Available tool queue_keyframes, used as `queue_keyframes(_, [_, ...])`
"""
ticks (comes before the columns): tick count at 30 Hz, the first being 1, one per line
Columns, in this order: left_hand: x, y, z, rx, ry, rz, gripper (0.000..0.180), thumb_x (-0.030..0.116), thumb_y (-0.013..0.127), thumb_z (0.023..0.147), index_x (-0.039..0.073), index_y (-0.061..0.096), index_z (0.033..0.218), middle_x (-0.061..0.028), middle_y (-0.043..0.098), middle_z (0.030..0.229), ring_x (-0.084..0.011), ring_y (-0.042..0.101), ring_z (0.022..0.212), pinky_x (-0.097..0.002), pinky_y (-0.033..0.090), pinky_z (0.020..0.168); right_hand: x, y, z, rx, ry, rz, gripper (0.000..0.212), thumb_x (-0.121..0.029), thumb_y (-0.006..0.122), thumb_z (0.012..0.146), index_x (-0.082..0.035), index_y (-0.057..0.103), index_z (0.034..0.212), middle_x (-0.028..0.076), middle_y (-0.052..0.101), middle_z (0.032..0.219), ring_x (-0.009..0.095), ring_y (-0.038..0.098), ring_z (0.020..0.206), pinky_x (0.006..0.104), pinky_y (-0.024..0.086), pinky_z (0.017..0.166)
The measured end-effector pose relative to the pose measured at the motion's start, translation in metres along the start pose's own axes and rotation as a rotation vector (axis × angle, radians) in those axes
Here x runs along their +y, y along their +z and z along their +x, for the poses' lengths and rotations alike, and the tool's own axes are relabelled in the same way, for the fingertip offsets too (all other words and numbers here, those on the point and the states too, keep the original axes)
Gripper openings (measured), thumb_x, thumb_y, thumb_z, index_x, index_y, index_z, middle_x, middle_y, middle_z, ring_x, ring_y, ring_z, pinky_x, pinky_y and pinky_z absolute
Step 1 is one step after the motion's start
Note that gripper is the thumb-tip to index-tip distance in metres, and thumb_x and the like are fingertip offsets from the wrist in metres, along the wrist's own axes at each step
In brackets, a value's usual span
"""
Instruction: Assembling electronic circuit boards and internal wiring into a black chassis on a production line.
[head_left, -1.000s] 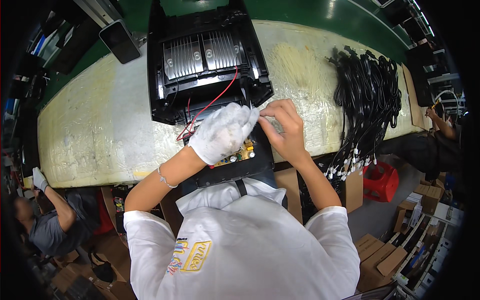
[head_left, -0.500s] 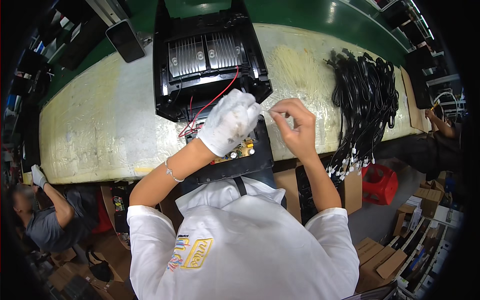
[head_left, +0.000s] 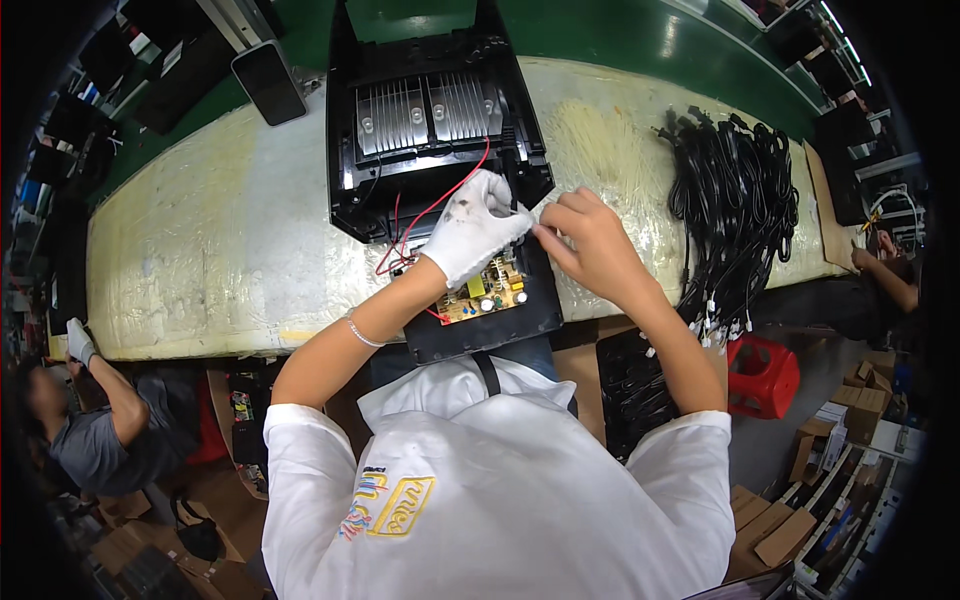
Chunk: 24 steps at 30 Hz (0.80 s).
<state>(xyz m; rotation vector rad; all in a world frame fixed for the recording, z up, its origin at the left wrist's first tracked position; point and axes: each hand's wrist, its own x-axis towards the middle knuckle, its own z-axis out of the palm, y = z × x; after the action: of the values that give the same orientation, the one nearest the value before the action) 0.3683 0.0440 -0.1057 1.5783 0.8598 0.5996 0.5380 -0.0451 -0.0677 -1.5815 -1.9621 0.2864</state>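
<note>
My left hand (head_left: 474, 226), in a white glove with dark smudges, is closed in a pinch over a circuit board (head_left: 485, 300); what its fingers hold is hidden. Close beside it, my bare right hand (head_left: 590, 240) pinches the end of a thin pale strip that looks like a cable tie, barely visible between the fingertips. The board lies on the black panel (head_left: 480, 345) of an opened black housing (head_left: 345, 190). Silver finned heat sinks (head_left: 425, 115) are mounted inside the housing. A red wire (head_left: 450, 190) runs from them down toward the board, passing behind my gloved hand.
Thin pale cable ties (head_left: 590, 135) lie right of the housing. Beyond them is a heap of black power cords (head_left: 735, 190) with white connectors. A phone (head_left: 270, 85) stands at the back left. A red stool (head_left: 762, 375) is at right. Other people work at both sides.
The whole view has shifted slightly, so the housing sits further right. My left hand has turned, its thumb side now facing my right hand. Both hands remain close together in a pinch.
</note>
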Motion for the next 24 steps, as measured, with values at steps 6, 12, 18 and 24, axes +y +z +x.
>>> queue_keyframes(6, [0.002, 0.002, -0.003, 0.057, -0.012, -0.040, 0.033, 0.019, 0.076, 0.074, 0.002, 0.050, 0.085, -0.0047, 0.053, 0.071, -0.0131, 0.053, 0.065, -0.0272, 0.046, 0.062, 0.001, -0.010, 0.009, -0.113, -0.286, -0.244, 0.018, -0.004, 0.069, 0.071, -0.003, 0.051, 0.071, 0.009, 0.054, 0.071, 0.029, 0.052, 0.073, 0.0392, 0.043, 0.067])
queue_keyframes(12, [0.018, -0.012, -0.025, 0.018, 0.074, 0.091, 0.045, 0.023, 0.077, 0.076, 0.000, 0.049, 0.102, -0.0148, 0.064, 0.094, -0.0252, 0.067, 0.090, -0.0343, 0.053, 0.082, 0.015, -0.021, 0.004, -0.167, -0.352, -0.398, 0.020, -0.009, 0.072, 0.071, -0.004, 0.054, 0.077, 0.008, 0.053, 0.071, 0.027, 0.053, 0.074, 0.0383, 0.044, 0.068])
queue_keyframes(18, [0.008, -0.054, -0.137, -0.119, 0.627, 0.739, 0.056, 0.036, 0.083, 0.061, 0.006, 0.062, 0.103, -0.0113, 0.057, 0.097, -0.0292, 0.058, 0.090, -0.0386, 0.045, 0.082, -0.021, -0.046, 0.003, -0.022, -0.306, -0.412, 0.028, -0.014, 0.078, 0.070, -0.004, 0.062, 0.091, 0.009, 0.058, 0.082, 0.027, 0.056, 0.076, 0.0365, 0.047, 0.064])
queue_keyframes(24, [-0.060, -0.057, -0.170, -0.058, 0.910, 1.054, 0.027, 0.023, 0.071, 0.069, 0.011, 0.062, 0.092, -0.0020, 0.058, 0.085, -0.0202, 0.059, 0.077, -0.0365, 0.048, 0.075, -0.069, 0.002, 0.062, -0.189, -0.714, -0.316, 0.025, -0.006, 0.064, 0.076, -0.010, 0.062, 0.100, 0.006, 0.058, 0.081, 0.023, 0.058, 0.077, 0.0343, 0.045, 0.063])
